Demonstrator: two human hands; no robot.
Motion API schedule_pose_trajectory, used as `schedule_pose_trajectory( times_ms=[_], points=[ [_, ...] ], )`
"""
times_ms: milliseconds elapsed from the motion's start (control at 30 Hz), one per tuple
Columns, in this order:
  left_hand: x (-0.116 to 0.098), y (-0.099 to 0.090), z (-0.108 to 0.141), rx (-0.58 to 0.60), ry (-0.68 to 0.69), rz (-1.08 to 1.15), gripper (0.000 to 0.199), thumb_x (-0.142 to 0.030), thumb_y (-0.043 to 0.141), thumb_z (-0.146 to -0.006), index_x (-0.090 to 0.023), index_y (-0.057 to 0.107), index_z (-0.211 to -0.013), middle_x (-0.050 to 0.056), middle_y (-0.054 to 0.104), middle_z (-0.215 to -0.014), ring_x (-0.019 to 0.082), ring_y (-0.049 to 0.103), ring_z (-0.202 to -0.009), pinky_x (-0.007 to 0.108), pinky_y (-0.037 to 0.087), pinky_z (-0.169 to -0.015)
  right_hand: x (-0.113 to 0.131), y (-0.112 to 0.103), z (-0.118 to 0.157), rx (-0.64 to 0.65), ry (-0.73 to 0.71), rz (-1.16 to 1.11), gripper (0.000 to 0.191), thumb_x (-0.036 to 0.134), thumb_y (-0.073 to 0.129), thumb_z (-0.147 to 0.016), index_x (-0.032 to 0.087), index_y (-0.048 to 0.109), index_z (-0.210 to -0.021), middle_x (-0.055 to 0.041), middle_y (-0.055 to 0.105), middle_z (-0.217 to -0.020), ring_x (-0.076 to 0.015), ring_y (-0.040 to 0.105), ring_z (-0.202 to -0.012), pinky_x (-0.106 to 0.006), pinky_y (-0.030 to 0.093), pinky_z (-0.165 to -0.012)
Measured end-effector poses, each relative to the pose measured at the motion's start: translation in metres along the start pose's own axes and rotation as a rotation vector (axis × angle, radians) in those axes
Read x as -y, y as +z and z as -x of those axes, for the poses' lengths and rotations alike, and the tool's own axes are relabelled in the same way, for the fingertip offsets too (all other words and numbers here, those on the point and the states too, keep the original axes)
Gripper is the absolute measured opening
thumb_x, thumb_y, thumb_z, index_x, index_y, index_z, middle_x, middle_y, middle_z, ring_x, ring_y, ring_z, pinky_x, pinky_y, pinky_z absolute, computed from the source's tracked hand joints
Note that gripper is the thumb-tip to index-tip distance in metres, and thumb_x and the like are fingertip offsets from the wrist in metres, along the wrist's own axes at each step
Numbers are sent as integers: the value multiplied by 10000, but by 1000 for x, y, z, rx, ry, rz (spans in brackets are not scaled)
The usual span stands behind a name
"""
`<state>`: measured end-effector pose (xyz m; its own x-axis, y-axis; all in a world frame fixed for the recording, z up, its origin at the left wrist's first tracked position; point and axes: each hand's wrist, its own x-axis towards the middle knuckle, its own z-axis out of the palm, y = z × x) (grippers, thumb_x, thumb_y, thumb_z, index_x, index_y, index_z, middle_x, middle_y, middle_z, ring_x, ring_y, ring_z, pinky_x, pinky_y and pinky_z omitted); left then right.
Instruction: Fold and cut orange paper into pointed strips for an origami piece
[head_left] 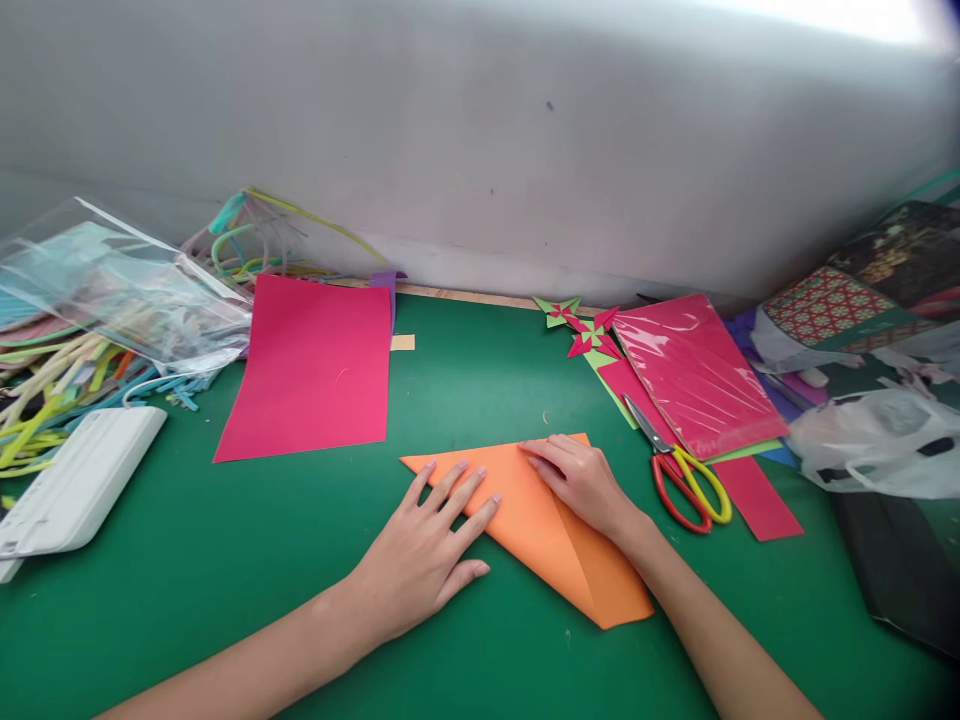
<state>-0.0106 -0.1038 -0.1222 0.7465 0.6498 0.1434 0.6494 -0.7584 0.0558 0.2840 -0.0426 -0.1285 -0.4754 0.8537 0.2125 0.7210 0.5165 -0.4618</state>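
Observation:
A folded sheet of orange paper (536, 520) lies on the green table (225, 560), with a pointed corner at its left and a loose flap at its lower right. My left hand (431, 540) rests palm down with fingers spread, its fingertips on the left part of the paper. My right hand (577, 480) lies on the upper right part, its fingers close together and bent, touching the paper near its top edge. Whether those fingers pinch a layer of the paper is hidden.
Behind the left hand lies a red sheet (319, 370). Scissors (682, 465) lie right of the orange paper, beside a wrapped red pack (697, 375) and folded paper stars (592, 335). A white device (86, 480) and colourful strips (45, 400) are at left.

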Motion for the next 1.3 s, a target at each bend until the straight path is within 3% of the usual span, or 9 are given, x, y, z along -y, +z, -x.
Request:
schedule_pose_trajectory(
  times_ms=[233,367,467,567,667,933,1300],
  points=[
    [0,0,1,-6,2,-5,643,-564,441,-1078,-257,378,-1639,123,371,-1697,356,359,-1552,573,92,-1287,1,3,0,-23,2,46,244,228,527,-1082,246,712,-1240,-54,788,-1065,-223,745,-968,-337,576,-830],
    [1,1,0,-8,0,-6,639,-570,427,-1081,-262,376,-1639,115,370,-1699,345,357,-1555,564,89,-1287,2,-1,4,-113,-58,78,277,214,503,-1082,230,728,-1242,-80,780,-1044,-220,744,-920,-342,595,-803],
    [1,2,1,-6,1,-12,647,-570,441,-1076,-258,373,-1639,117,362,-1702,350,348,-1559,571,92,-1284,6,-7,7,-98,-219,77,364,240,496,-1083,226,651,-1411,-122,741,-1286,-268,702,-1151,-427,585,-982],
    [0,2,1,-4,5,-14,647,-570,439,-1076,-255,375,-1638,114,346,-1710,353,347,-1559,570,95,-1282,9,-9,9,72,-355,93,522,358,470,-1102,207,457,-1601,-127,537,-1591,-316,484,-1474,-535,441,-1206],
    [0,2,1,-7,6,-18,640,-574,414,-1083,-254,381,-1637,110,345,-1711,354,359,-1551,567,85,-1281,9,-5,9,192,-395,110,613,430,457,-1105,185,348,-1656,-113,442,-1661,-320,332,-1575,-556,359,-1268],
    [2,0,3,-24,0,-18,646,-581,405,-1084,-245,388,-1636,113,378,-1696,333,374,-1547,539,110,-1289,9,-2,10,210,-348,111,601,314,558,-1074,218,384,-1642,-77,509,-1618,-299,382,-1556,-508,424,-1245],
    [10,-6,19,-18,-49,-19,626,-532,482,-1071,-235,423,-1619,119,376,-1695,337,362,-1554,531,143,-1298,9,-2,9,209,-351,119,623,293,571,-1066,225,365,-1650,-72,496,-1626,-299,383,-1556,-509,421,-1247]
  ],
)
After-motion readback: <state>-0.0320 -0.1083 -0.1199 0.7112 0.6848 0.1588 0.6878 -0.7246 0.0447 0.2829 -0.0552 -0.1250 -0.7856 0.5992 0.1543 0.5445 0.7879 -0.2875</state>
